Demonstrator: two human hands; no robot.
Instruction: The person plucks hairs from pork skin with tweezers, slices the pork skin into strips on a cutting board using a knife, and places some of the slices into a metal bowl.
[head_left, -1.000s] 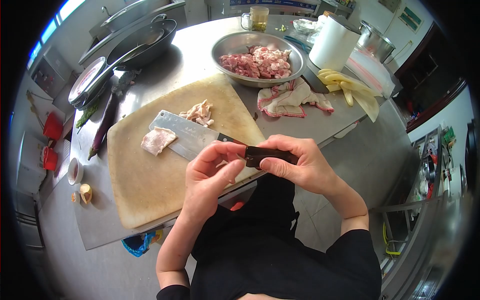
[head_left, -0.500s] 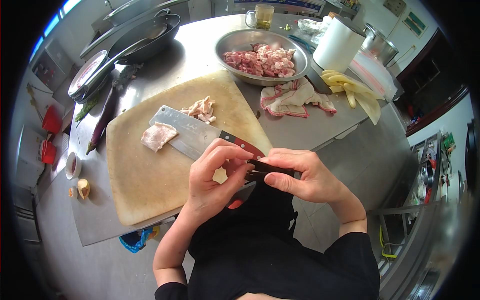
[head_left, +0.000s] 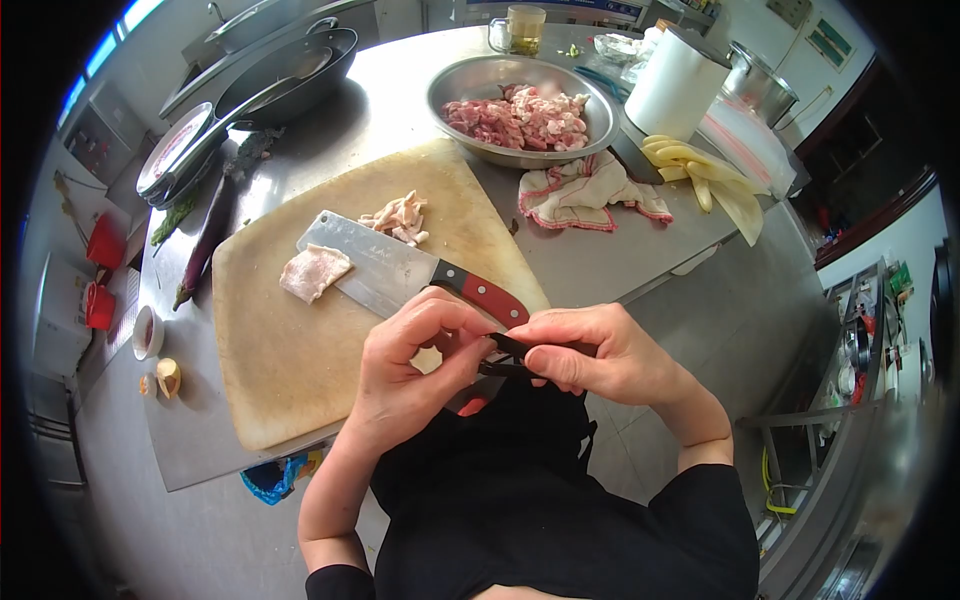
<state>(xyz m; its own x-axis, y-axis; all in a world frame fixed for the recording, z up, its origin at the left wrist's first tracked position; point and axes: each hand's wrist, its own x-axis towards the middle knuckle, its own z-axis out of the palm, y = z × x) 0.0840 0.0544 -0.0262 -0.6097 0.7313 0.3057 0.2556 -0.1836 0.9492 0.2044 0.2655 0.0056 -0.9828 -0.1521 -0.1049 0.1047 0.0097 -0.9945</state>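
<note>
Both hands meet over the cutting board's near edge. My left hand (head_left: 415, 355) is pinched at the left end of a small black object (head_left: 513, 347). Around its right end, my right hand (head_left: 600, 355) has closed its thumb and fingers. What the object is cannot be made out. Just beyond the hands, a cleaver (head_left: 385, 260) with a red and black handle lies on the cutting board (head_left: 290, 375). A pale slab of meat (head_left: 315, 272) rests against its blade, and a little pile of meat strips (head_left: 398, 217) lies behind it.
A steel bowl (head_left: 612, 118) of cut meat stands at the back, with a crumpled cloth (head_left: 590, 195) before it. Right of these are a white roll (head_left: 677, 85) and pale yellow slices (head_left: 703, 180). An eggplant (head_left: 207, 240), a wok (head_left: 300, 100) and a small bowl (head_left: 147, 333) are left.
Both hands have moved slightly down and nearer the body, showing more of the cleaver's red handle. The black object's angle between the fingers has changed.
</note>
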